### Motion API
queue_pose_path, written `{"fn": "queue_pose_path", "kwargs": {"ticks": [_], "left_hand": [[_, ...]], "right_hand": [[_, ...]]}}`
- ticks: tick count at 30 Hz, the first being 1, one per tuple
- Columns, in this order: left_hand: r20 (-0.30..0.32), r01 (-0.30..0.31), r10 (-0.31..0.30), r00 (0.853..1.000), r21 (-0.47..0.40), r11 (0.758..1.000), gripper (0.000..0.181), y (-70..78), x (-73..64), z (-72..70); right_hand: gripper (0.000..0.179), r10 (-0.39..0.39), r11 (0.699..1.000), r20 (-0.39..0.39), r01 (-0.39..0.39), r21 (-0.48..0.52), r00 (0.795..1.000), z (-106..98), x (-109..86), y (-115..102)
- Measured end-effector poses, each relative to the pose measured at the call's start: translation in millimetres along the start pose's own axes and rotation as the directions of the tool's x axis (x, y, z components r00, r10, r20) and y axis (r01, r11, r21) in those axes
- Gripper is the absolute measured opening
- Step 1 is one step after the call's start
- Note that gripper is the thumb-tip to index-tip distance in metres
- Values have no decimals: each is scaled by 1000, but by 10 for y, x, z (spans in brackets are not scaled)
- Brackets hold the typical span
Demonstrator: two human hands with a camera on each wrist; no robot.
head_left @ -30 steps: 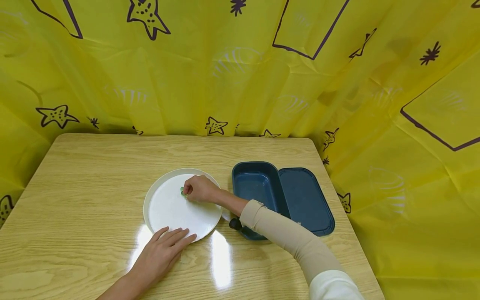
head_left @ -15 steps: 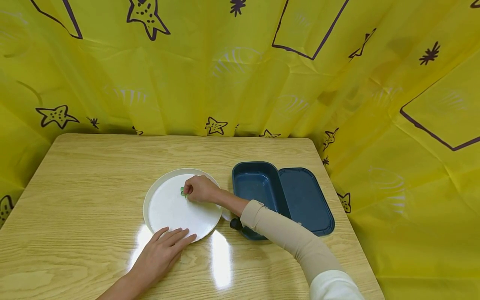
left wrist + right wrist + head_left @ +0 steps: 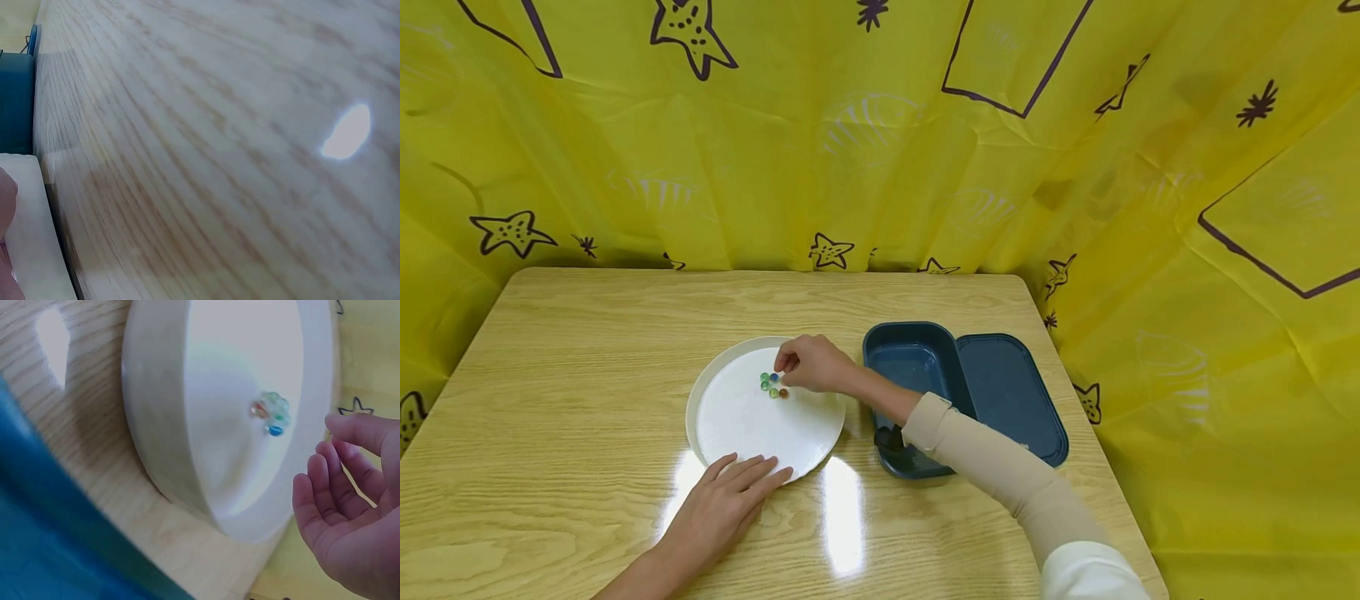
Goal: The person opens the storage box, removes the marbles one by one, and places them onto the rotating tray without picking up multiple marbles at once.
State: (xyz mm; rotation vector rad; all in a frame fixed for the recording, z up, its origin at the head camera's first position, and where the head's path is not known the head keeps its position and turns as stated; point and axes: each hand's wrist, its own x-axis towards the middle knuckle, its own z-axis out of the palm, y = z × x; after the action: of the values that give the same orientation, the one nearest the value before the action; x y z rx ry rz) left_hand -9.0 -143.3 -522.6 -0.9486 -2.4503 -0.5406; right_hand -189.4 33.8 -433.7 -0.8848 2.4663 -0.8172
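Just beside right hand (image 3: 816, 364): marbles (image 3: 773, 392); left hand (image 3: 726, 502) farther.

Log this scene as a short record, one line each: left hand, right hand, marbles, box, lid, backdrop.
left hand: fingers on the near edge of the white tray
right hand: above the white tray, beside the marbles, fingers loosely bent, nothing visible in its grasp
marbles: clustered on the white tray; green, blue, orange-brown; exact count unclear
box: dark blue, open, right of the white tray, partly hidden by the sleeve
lid: flat, at the box's right side
backdrop: yellow, with drawn stars
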Motion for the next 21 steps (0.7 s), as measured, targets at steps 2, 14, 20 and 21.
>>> {"fn": "queue_pose_path", "kwargs": {"ticks": [2, 14, 20, 21], "left_hand": [[3, 1, -1, 1000, -1, 1000, 57, 0, 1, 0], [10, 10, -10, 1000, -3, 1000, 56, -1, 3, -7], [0, 9, -9, 1000, -6, 1000, 55, 4, 0, -1], [-1, 9, -9, 1000, -7, 1000, 55, 5, -1, 1]], "right_hand": [[10, -12, 1000, -6, 12, 4, 1000, -54, -43, -1], [18, -18, 1000, -19, 18, 13, 1000, -339, -452, 139], [19, -4, 1000, -14, 3, -21, 1000, -464, -709, 232], [19, -3, 1000, -14, 2, -28, 1000, -479, -754, 250]]}}
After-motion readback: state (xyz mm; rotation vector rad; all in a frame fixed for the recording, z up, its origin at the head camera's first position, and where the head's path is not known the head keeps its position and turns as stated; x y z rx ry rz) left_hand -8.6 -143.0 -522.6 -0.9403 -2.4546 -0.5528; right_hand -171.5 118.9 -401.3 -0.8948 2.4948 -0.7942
